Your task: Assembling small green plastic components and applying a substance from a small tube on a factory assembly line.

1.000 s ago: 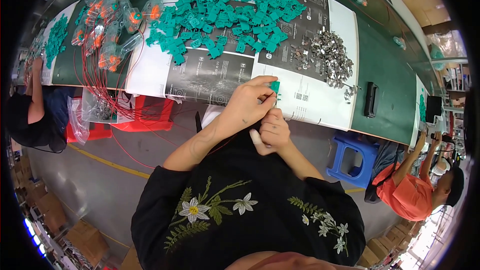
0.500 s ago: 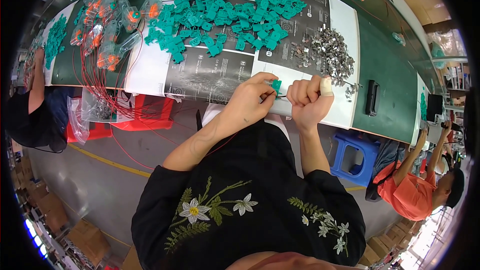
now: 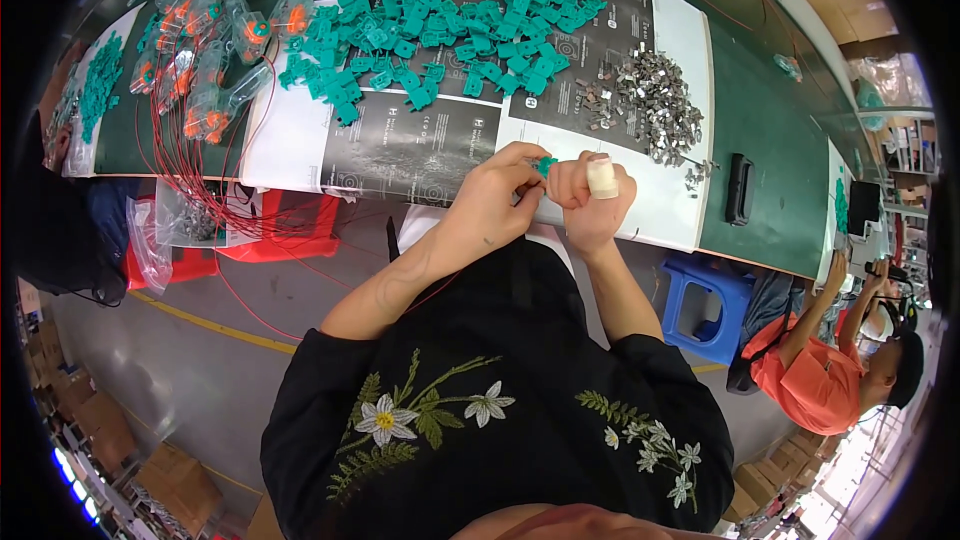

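My left hand (image 3: 500,198) is closed at the table's front edge, pinching a small green plastic part (image 3: 545,166) between thumb and fingers. Pressed up against it is my right hand (image 3: 595,202), curled into a fist with pale tape (image 3: 602,177) round one digit. What the fist grips is hidden by its own fingers. Beyond both hands spreads a large heap of similar green plastic parts (image 3: 455,20). To the right of the heap lies a pile of small metal pieces (image 3: 662,105). A thin red wire (image 3: 437,294) runs by my left forearm.
Clear bottle-like housings with orange parts (image 3: 210,120) and trailing red wires (image 3: 190,175) crowd the left. A black handle-like object (image 3: 740,190) lies right. Below the table stand a blue stool (image 3: 705,312) and red stools (image 3: 285,248). A co-worker in orange (image 3: 810,375) sits right.
My right fist has moved left and turned, closing the gap to the left hand. The thin dark rod seen between the fist and the green part is now hidden.
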A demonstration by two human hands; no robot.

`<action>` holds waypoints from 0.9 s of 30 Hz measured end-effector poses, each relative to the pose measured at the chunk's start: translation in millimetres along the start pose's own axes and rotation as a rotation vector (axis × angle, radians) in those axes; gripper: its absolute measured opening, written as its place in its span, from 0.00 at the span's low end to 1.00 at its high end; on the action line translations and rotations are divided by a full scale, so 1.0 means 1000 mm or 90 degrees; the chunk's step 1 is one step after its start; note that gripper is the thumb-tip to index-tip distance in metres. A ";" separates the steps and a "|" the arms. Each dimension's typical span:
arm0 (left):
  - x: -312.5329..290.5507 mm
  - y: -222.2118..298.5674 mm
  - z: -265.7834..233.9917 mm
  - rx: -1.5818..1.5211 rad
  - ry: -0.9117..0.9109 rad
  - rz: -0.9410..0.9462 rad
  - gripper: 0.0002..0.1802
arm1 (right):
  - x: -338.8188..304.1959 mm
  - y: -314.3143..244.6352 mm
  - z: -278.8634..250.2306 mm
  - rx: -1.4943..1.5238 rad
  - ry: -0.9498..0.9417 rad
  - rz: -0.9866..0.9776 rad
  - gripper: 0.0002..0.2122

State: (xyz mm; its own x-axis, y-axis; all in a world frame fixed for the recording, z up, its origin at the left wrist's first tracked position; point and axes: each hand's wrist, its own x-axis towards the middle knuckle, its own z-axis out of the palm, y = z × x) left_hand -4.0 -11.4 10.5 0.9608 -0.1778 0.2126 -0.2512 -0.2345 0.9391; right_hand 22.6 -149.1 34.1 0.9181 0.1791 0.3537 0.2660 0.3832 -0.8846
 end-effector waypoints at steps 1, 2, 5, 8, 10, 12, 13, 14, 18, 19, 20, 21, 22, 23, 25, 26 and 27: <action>0.000 0.001 0.000 -0.006 0.000 -0.003 0.05 | 0.001 -0.001 -0.007 0.041 -0.041 0.032 0.22; 0.001 0.001 -0.001 -0.005 0.004 0.003 0.05 | 0.005 -0.004 -0.013 0.082 -0.085 0.064 0.22; -0.002 0.002 -0.004 0.022 -0.013 -0.002 0.06 | 0.012 -0.033 -0.029 0.002 0.024 0.049 0.18; -0.005 -0.004 0.000 0.012 0.014 0.024 0.06 | 0.026 -0.061 -0.059 -0.548 0.046 0.040 0.08; -0.005 -0.005 0.001 0.009 0.026 0.037 0.06 | 0.035 -0.058 -0.081 -0.647 0.015 0.029 0.06; -0.006 -0.004 0.002 0.001 0.040 0.036 0.07 | 0.041 -0.049 -0.097 -0.842 -0.047 0.003 0.06; -0.006 -0.004 0.002 -0.002 0.046 0.035 0.07 | 0.042 -0.046 -0.099 -0.842 -0.048 0.004 0.06; -0.006 -0.004 0.003 -0.003 0.047 0.035 0.07 | 0.042 -0.043 -0.101 -0.871 -0.076 0.018 0.06; -0.007 -0.007 0.003 0.000 0.049 0.042 0.09 | 0.048 -0.036 -0.105 -0.930 -0.150 0.045 0.06; -0.006 -0.008 0.003 -0.006 0.050 0.040 0.09 | 0.051 -0.035 -0.106 -0.937 -0.166 0.045 0.06; -0.006 -0.008 0.003 -0.014 0.049 0.038 0.09 | 0.051 -0.035 -0.106 -0.945 -0.182 0.045 0.07; -0.006 -0.008 0.004 -0.022 0.049 0.037 0.09 | 0.051 -0.036 -0.106 -0.945 -0.182 0.046 0.07; -0.006 -0.008 0.004 -0.021 0.049 0.037 0.09 | 0.051 -0.036 -0.105 -0.965 -0.190 0.039 0.06; -0.006 -0.007 0.004 -0.029 0.050 0.032 0.09 | 0.051 -0.036 -0.104 -0.986 -0.199 0.032 0.06; -0.006 -0.007 0.005 -0.045 0.055 0.023 0.09 | 0.051 -0.039 -0.099 -1.005 -0.210 0.023 0.06; -0.006 -0.007 0.005 -0.044 0.058 0.023 0.09 | 0.048 -0.042 -0.092 -0.941 -0.200 0.035 0.06; -0.007 -0.007 0.007 -0.048 0.078 0.030 0.09 | 0.042 -0.046 -0.085 -0.877 -0.190 0.049 0.06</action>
State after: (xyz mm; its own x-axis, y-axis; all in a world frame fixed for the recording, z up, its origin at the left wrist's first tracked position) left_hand -9.3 -15.3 0.1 0.9564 -0.0678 0.2842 -0.2915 -0.1554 0.9439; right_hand 73.5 -236.0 63.4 0.8936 0.4072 0.1888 0.4481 -0.7853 -0.4272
